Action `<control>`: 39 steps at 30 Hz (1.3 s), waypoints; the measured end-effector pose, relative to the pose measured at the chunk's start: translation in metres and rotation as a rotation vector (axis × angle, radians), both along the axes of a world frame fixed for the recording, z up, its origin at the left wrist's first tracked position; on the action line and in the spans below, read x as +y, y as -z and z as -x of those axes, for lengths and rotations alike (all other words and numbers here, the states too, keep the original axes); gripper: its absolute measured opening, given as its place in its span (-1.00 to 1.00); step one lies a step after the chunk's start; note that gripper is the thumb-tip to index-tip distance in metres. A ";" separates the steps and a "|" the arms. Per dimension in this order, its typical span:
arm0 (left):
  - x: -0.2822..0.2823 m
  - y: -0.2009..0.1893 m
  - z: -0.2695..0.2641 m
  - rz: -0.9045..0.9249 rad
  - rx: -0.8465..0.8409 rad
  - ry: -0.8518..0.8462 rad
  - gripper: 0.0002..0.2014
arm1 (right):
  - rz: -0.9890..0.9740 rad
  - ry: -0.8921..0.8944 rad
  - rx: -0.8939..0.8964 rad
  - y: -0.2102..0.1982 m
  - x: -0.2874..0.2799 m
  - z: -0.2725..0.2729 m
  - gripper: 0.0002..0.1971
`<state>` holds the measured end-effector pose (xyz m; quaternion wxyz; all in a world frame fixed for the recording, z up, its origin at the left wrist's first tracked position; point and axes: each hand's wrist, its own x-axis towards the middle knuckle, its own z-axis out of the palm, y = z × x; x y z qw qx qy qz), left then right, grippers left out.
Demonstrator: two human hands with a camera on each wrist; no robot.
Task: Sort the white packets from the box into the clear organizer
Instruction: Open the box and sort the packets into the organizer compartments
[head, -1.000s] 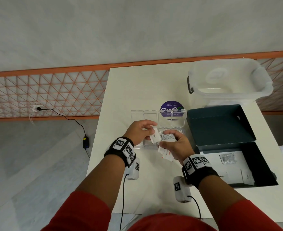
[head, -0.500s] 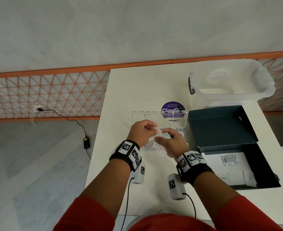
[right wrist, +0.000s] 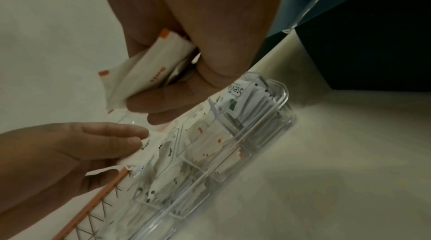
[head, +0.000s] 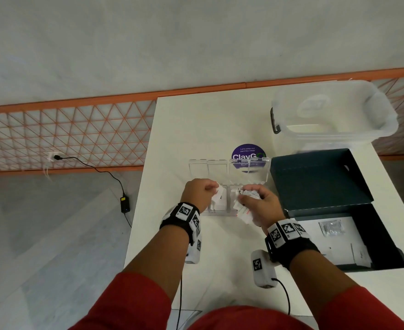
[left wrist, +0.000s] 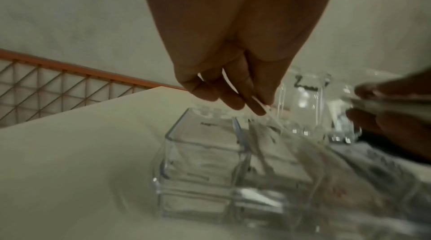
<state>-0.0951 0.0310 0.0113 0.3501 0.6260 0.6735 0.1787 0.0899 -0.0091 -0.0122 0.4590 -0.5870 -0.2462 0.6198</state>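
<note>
Your left hand (head: 199, 194) pinches one white packet (head: 220, 196) right over the clear organizer (head: 222, 211), near its left end. Your right hand (head: 260, 206) is curled around a small bunch of packets (right wrist: 144, 70) (too bunched up to count), held just above the organizer's right part. Both wrists are bent down, palms facing each other. The organizer has little boxes inside, and some already hold packets. One dark box (head: 339, 210) lies open just to the right on the table (head: 184, 129), with two or three packets left inside. One big clear tub (head: 332, 115) stands behind it.
</note>
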 end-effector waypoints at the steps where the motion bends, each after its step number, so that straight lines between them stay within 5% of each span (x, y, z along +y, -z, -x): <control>1: 0.000 0.005 -0.002 -0.005 0.047 0.024 -0.79 | 0.004 0.000 -0.003 0.000 0.000 -0.002 -0.76; 6: 0.000 0.025 -0.002 -0.074 0.432 0.237 -0.71 | 0.031 0.009 -0.002 0.000 0.001 -0.004 -0.78; 16: 0.000 0.036 -0.004 -0.178 0.585 0.242 -0.67 | 0.020 0.006 -0.011 -0.006 0.001 -0.001 -0.80; 19: -0.003 0.029 -0.002 -0.274 0.453 0.188 -0.79 | 0.031 0.025 0.015 -0.007 0.001 -0.002 -0.87; 22: -0.002 0.015 0.004 -0.369 0.097 -0.061 -0.94 | 0.039 0.024 -0.030 -0.006 0.001 -0.004 -0.95; 24: -0.002 0.002 0.004 -0.345 -0.105 -0.159 -0.95 | 0.026 0.014 -0.057 -0.006 0.000 -0.003 -0.96; 26: -0.004 -0.010 -0.001 -0.192 -0.261 -0.070 -0.94 | -0.003 0.014 -0.074 -0.007 0.000 0.001 -0.97; 30: -0.015 -0.017 -0.022 0.099 -0.264 0.196 -0.61 | -0.059 0.002 -0.119 -0.009 0.000 0.008 -0.95; 36: -0.011 -0.020 -0.020 0.143 -0.402 0.091 -0.68 | -0.010 -0.041 0.176 -0.014 -0.006 0.004 -0.81; 39: -0.010 -0.021 -0.014 0.140 -0.477 0.068 -0.69 | 0.021 -0.060 0.184 -0.014 -0.008 -0.001 -0.70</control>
